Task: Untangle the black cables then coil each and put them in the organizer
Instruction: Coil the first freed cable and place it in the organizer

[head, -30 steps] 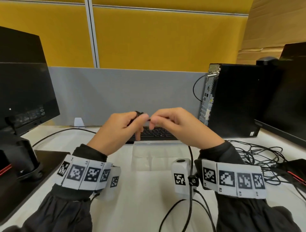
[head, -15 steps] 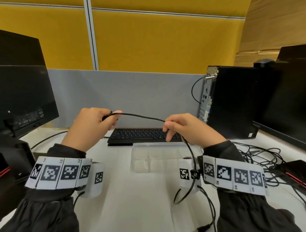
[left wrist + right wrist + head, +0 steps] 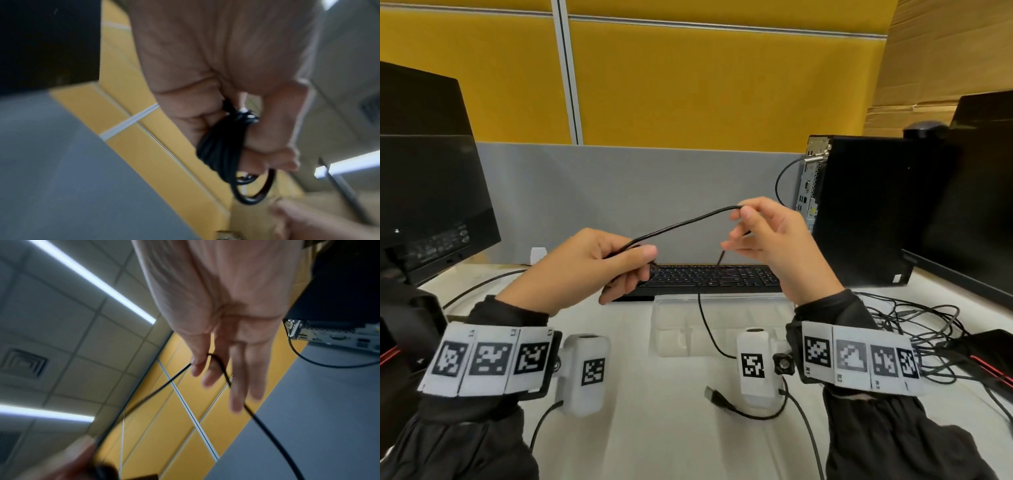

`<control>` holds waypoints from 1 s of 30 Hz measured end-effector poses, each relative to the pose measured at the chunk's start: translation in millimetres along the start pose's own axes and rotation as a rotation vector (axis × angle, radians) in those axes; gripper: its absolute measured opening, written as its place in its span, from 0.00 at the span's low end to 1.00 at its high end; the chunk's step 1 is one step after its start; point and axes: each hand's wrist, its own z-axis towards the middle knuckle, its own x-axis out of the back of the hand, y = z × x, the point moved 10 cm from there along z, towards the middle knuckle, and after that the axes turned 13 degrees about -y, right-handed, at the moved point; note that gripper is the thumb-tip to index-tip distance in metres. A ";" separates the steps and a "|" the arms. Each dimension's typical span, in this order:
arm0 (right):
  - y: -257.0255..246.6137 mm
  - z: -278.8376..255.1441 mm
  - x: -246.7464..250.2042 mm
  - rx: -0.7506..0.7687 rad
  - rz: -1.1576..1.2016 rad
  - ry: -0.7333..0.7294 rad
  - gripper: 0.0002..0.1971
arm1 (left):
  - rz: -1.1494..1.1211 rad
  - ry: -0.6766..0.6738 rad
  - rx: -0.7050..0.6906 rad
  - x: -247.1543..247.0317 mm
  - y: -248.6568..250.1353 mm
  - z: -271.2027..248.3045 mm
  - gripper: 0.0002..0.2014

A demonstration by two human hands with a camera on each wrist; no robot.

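My left hand (image 3: 619,260) grips a small bundle of coiled black cable (image 3: 222,146) above the desk, fingers curled round the loops. From it the black cable (image 3: 688,222) runs up and right to my right hand (image 3: 746,219), which pinches it between thumb and forefinger (image 3: 197,360) with the other fingers spread. Past that hand the cable drops over the clear plastic organizer (image 3: 722,325) and ends in a USB plug (image 3: 717,399) lying on the desk. A tangle of more black cables (image 3: 914,329) lies at the right.
A black keyboard (image 3: 722,277) lies behind the organizer. A black PC tower (image 3: 866,212) and monitor (image 3: 969,205) stand at the right, another monitor (image 3: 424,178) at the left. Grey and yellow partition panels close the back.
My right hand has risen and moved left toward the left hand, drawing the cable up. The left hand has shifted right. The cable's loose tail is shorter, its plug now on the desk.
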 end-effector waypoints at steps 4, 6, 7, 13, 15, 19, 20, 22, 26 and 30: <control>-18.0 -4.3 3.3 0.123 -0.580 0.099 0.11 | -0.519 -0.017 -0.334 -6.8 38.1 -3.7 0.21; -4.4 -1.0 -19.1 0.028 -0.613 -0.128 0.13 | -0.686 0.081 -0.483 -0.7 46.4 -4.1 0.22; 6.3 -2.4 -35.0 -0.047 -0.534 -0.288 0.14 | -0.752 0.141 -0.522 2.9 45.1 -3.3 0.21; 5.2 -24.5 -96.9 -0.107 -0.342 -0.733 0.14 | -0.380 0.430 -0.402 15.6 14.6 6.5 0.11; -6.4 -26.3 -104.0 -0.046 -0.372 -0.754 0.13 | -0.119 0.409 -0.329 7.3 13.0 9.4 0.10; -22.8 -15.7 -88.9 0.103 -0.333 -0.587 0.10 | 0.122 0.211 -0.162 -11.6 4.4 17.0 0.11; -26.4 -12.6 -80.0 0.129 -0.349 -0.506 0.08 | 0.127 0.134 -0.138 -16.2 2.6 18.2 0.13; -33.1 -7.7 -59.1 0.184 -0.353 -0.316 0.06 | 0.031 0.008 -0.155 -24.7 3.6 19.0 0.19; -36.3 -7.2 -31.1 0.258 -0.437 -0.002 0.06 | -0.290 -0.072 -0.325 -29.6 26.9 13.7 0.14; -2.3 -0.9 -56.9 0.046 -0.649 -0.288 0.13 | -0.602 0.199 -0.468 -1.0 38.3 3.7 0.13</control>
